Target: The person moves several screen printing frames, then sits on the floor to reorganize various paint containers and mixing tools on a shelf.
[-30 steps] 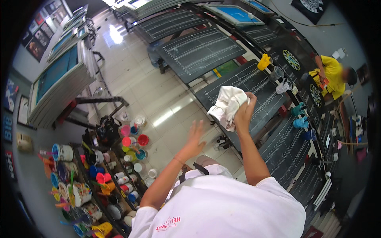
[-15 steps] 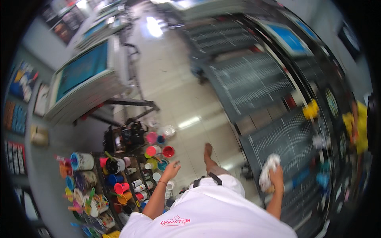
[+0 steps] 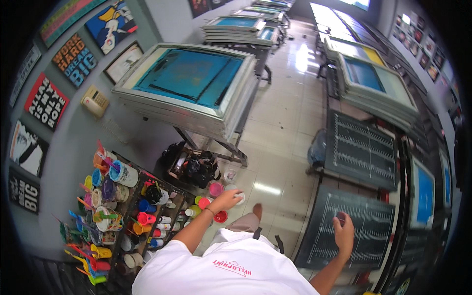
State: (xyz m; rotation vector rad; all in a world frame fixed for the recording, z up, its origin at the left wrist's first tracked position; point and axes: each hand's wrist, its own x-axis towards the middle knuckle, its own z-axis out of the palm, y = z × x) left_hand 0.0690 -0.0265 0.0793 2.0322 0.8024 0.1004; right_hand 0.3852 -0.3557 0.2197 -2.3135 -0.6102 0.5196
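Note:
My left hand (image 3: 228,200) hangs over the floor by the paint tubs, its fingers loosely bent and apart, with nothing seen in them. A white container (image 3: 240,198) on the floor shows just behind its fingertips. My right hand (image 3: 344,234) is over a dark grey printing board (image 3: 322,246) with white ruled marks. Its thumb and fingers curve apart around a dark reddish patch, which looks like shadow; I make out no held thing. Whether this hand touches the board is unclear.
Left of me a rack (image 3: 129,199) bears paint tubs and bottles. A red tub (image 3: 221,216) and a pink tub (image 3: 216,189) stand on the floor. Ahead, framed screens (image 3: 236,105) are stacked on a stand beside a tiled aisle (image 3: 275,128). More screens (image 3: 378,105) lie right.
My view has swung right along the aisle, and I appear farther forward. The white cloth that was under my right hand is out of sight; that hand appears to have let it go.

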